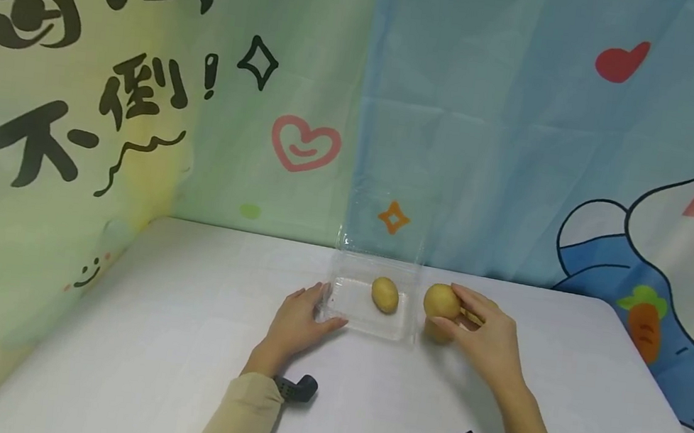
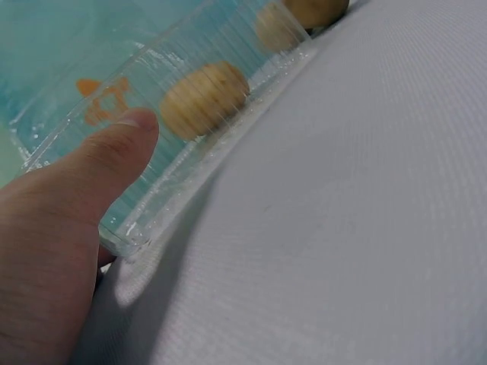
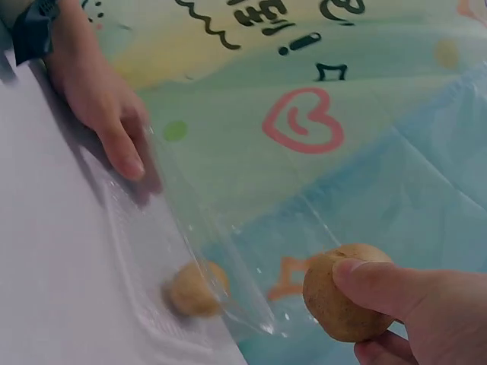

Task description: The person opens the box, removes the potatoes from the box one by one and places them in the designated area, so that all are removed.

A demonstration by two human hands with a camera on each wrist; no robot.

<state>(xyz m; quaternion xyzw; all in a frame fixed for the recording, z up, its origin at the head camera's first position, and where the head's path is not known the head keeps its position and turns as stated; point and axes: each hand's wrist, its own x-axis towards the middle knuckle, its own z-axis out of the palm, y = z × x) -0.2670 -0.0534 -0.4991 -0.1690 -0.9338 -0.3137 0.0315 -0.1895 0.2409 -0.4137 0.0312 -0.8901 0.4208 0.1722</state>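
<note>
A clear plastic box (image 1: 351,304) with its see-through lid raised at the back stands on the table. One potato (image 1: 385,295) lies inside it, also visible through the ribbed wall in the left wrist view. My left hand (image 1: 299,322) holds the box at its left end, the thumb (image 2: 114,156) against the near wall and the other fingers mostly hidden. Just right of the box, my right hand (image 1: 487,336) pinches a second potato (image 3: 342,296) between thumb and fingers, raised off the table. Beneath that hand another potato (image 1: 438,331) sits on the table, partly covered.
The white table (image 1: 166,339) runs back to a printed cloth backdrop (image 1: 489,154). More yellow-brown produce (image 1: 472,317) shows behind the right fingers, too covered to count. The raised lid (image 1: 384,231) stands close to the backdrop.
</note>
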